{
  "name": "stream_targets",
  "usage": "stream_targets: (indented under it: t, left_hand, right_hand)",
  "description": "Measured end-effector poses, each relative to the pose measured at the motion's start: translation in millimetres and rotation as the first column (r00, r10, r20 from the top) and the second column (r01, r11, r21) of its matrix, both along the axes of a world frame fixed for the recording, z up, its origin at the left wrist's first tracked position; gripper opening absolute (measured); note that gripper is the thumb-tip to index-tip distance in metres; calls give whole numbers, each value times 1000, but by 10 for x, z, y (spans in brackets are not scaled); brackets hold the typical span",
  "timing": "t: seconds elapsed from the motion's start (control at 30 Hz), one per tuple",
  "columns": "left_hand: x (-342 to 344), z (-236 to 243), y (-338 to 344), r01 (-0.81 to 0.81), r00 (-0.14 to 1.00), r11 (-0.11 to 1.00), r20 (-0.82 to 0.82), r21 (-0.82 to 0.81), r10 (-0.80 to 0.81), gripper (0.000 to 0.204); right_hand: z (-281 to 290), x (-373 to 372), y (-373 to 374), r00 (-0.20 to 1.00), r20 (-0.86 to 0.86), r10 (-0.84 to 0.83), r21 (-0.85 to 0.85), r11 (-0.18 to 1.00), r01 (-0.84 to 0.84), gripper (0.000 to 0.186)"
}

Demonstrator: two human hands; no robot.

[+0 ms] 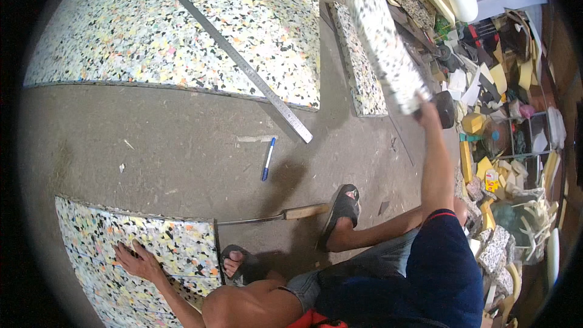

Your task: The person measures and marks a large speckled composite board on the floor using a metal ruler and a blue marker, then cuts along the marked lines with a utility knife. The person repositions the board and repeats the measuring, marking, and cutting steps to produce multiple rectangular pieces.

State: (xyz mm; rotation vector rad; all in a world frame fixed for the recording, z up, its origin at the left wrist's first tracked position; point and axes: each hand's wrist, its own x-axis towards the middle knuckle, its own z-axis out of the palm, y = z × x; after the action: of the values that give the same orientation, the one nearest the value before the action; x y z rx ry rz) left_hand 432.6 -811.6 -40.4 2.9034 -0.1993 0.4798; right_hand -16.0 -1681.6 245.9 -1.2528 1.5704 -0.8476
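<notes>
My left hand [138, 261] lies with its fingers spread on a speckled foam block [188, 243] at the lower left. Thin blue lines cross that block. Out to the upper right, my right hand [426, 111] grips the near end of a long speckled foam strip [379, 30], which is blurred by motion. A second foam strip [362, 73] rests on the floor just left of it. Beside the foam block lies a long-bladed knife with a wooden handle [303, 211], its blade toward the block. A blue-capped marker [268, 159] sits mid-floor.
A large speckled foam sheet [182, 36] covers the upper left, with a long metal ruler [231, 51] slanting across it and past its edge. Foam scraps [486, 176] pile up along the right, near a fan [496, 135]. My sandalled foot [346, 209] stands close to the knife handle.
</notes>
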Motion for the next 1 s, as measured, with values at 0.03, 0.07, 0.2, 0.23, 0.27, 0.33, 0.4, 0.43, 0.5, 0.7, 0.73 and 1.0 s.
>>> stream_targets:
  t: [0.03,0.07,0.2,0.23,0.27,0.33,0.4,0.43,0.5,0.7,0.73,1.0]
  left_hand:
    - [-9,-62,-4,3,1000,1000,-5,4,-3,65]
    - [-81,-115,-83,2,1000,1000,-30,-8,-2,65]
    - [-4,145,-76,-9,1000,1000,-5,-7,9,64]
    - [80,304,73,-19,999,1000,33,6,19,63]
    - [102,347,132,-32,998,999,52,17,31,62]
    - [59,169,-145,-25,999,999,32,-34,26,60]
    - [-22,80,-283,0,1000,1000,13,-24,0,60]
    - [-55,56,-317,5,1000,1000,9,-12,-5,60]
    - [-48,69,-344,32,999,999,28,-35,-31,60]
    - [-928,577,-127,53,915,900,-339,-432,-217,83]
    - [-1208,838,-279,98,854,967,-479,-236,-204,93]
    - [-2542,1169,-357,175,678,984,-729,32,-97,100]
  right_hand:
    - [-384,-122,-30,941,-331,-67,-82,996,42,56]
    - [-637,-283,-51,758,-629,-173,-157,983,94,60]
    - [-1924,357,1109,239,-958,156,-6,828,-561,51]
    - [-2010,864,1803,156,-933,324,104,658,-745,52]
    - [-1828,1255,2454,40,-898,437,178,445,-877,53]
    - [-1452,1312,2992,-351,-723,595,533,159,-831,65]
    - [-1371,1160,3408,-571,-579,582,705,5,-710,70]
    - [-1474,1036,3485,-622,-543,563,719,-70,-691,70]
    - [-1724,880,3517,-638,-576,512,706,-82,-703,64]
    - [-1748,1024,3611,-659,-387,645,791,-135,-597,29]
    - [-1611,1016,3549,-676,-402,617,822,-83,-564,33]
    - [-1049,1500,2782,-417,-706,572,402,-161,-901,38]
